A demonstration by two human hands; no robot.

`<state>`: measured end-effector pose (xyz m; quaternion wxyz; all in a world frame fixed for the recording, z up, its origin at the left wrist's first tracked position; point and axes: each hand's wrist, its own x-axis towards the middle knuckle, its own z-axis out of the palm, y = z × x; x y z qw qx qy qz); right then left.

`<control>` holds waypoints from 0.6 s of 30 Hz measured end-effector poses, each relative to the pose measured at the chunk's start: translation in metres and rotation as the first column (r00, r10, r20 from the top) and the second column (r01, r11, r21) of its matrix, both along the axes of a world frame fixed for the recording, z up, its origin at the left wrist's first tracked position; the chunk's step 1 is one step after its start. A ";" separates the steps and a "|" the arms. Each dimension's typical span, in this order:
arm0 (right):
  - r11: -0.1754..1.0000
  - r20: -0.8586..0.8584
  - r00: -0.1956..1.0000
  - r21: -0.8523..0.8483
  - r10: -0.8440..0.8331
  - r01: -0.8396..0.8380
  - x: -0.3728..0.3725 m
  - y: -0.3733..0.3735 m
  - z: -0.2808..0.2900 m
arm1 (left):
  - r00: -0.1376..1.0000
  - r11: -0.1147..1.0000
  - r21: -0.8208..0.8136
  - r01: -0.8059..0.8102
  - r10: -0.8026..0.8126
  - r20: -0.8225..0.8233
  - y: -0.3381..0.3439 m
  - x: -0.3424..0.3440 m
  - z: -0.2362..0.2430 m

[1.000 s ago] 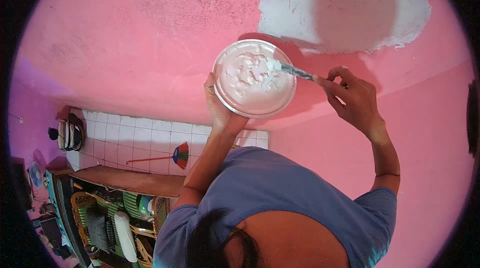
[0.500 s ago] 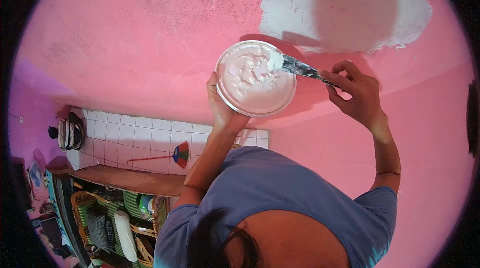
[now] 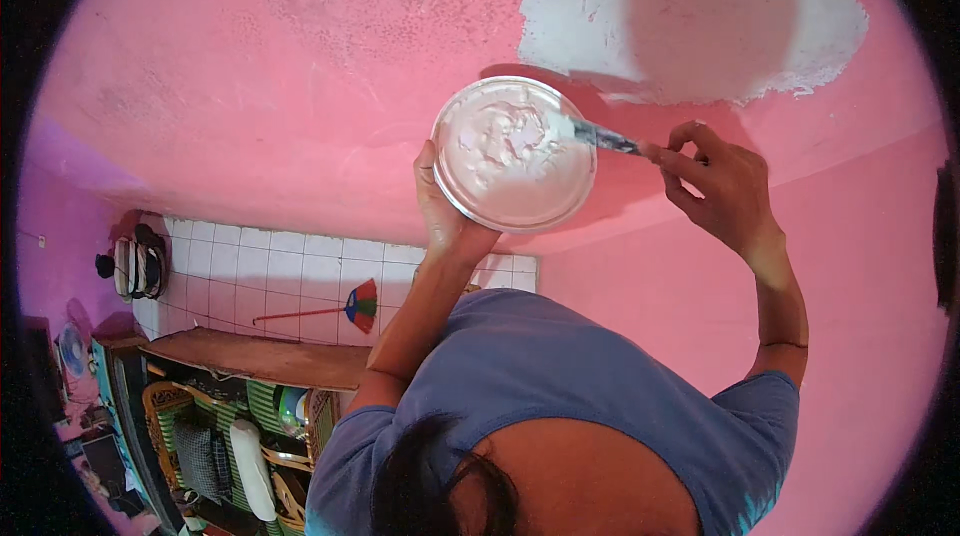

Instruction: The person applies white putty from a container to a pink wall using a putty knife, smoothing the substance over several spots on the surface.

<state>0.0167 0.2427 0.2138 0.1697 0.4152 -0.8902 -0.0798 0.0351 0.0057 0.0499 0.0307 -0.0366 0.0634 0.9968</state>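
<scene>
My left hand [image 3: 445, 211] grips the rim and underside of a round white container lid [image 3: 512, 198] from the left; most of its fingers are hidden beneath. Thick whitish putty [image 3: 500, 146] lies in uneven ridges across the lid. Between the fingertips of my right hand [image 3: 722, 181] is the handle of a putty knife [image 3: 605, 138], whose smeared blade reaches over the lid's right side. A little putty shows at the blade's tip. Beyond the lid, a white putty patch [image 3: 575, 26] covers part of the pink wall [image 3: 380, 86].
White tiled floor [image 3: 235, 261] shows below the wall, with a red-handled broom [image 3: 360, 306] lying on it. At lower left, behind a brown panel [image 3: 260, 358], are wicker chairs [image 3: 165, 406] with cushions. A bag [image 3: 140, 264] stands near the far left corner.
The putty knife and my right hand have shifted slightly right, and the blade appears turned more edge-on. Less white putty shows at its tip. The lid has barely moved.
</scene>
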 end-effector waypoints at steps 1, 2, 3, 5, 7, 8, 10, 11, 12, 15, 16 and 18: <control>1.000 0.003 1.000 -0.002 -0.003 0.003 0.000 -0.001 0.001 | 1.000 1.000 0.014 0.017 -0.017 -0.020 -0.001 0.000 0.000; 1.000 -0.018 1.000 0.022 0.007 -0.007 -0.002 -0.002 0.002 | 1.000 1.000 0.012 0.019 -0.019 -0.017 -0.001 0.001 0.000; 0.999 -0.038 0.999 0.045 0.018 -0.017 -0.003 -0.002 0.002 | 1.000 1.000 0.001 0.021 -0.021 -0.006 -0.001 0.003 0.001; 0.999 -0.001 1.000 0.044 0.015 -0.015 -0.003 -0.005 0.005 | 1.000 1.000 -0.004 0.018 -0.018 0.009 -0.001 0.004 0.000; 0.999 0.032 0.999 0.044 0.010 -0.011 -0.003 -0.007 0.006 | 1.000 1.000 0.012 0.013 -0.013 -0.004 -0.002 0.000 0.000; 1.000 0.016 1.000 0.019 0.021 -0.022 -0.004 -0.007 0.006 | 1.000 1.000 0.014 0.013 -0.013 -0.006 -0.001 0.000 0.000; 0.999 -0.001 0.999 -0.005 0.035 -0.035 -0.006 -0.007 0.007 | 0.999 1.000 0.014 0.025 -0.025 -0.021 -0.001 0.000 0.000; 0.999 0.012 0.999 0.022 0.039 -0.039 -0.007 -0.007 0.008 | 1.000 1.000 0.015 0.024 -0.023 -0.021 -0.001 0.000 0.000; 0.998 0.025 0.999 0.049 0.042 -0.043 -0.008 -0.007 0.008 | 0.999 0.999 0.019 0.031 -0.031 -0.011 -0.001 0.001 -0.002; 0.999 0.073 0.997 0.036 0.027 -0.030 -0.007 -0.009 0.009 | 1.000 0.999 0.039 0.029 -0.029 0.002 -0.001 -0.002 -0.005; 0.999 0.069 0.997 0.036 0.024 -0.026 -0.007 -0.009 0.010 | 1.000 0.998 0.049 0.025 -0.025 0.003 -0.001 -0.004 -0.005; 1.000 0.063 0.998 0.027 -0.015 0.013 -0.008 -0.008 0.013 | 0.999 0.997 0.069 0.044 -0.044 -0.001 -0.001 -0.004 -0.004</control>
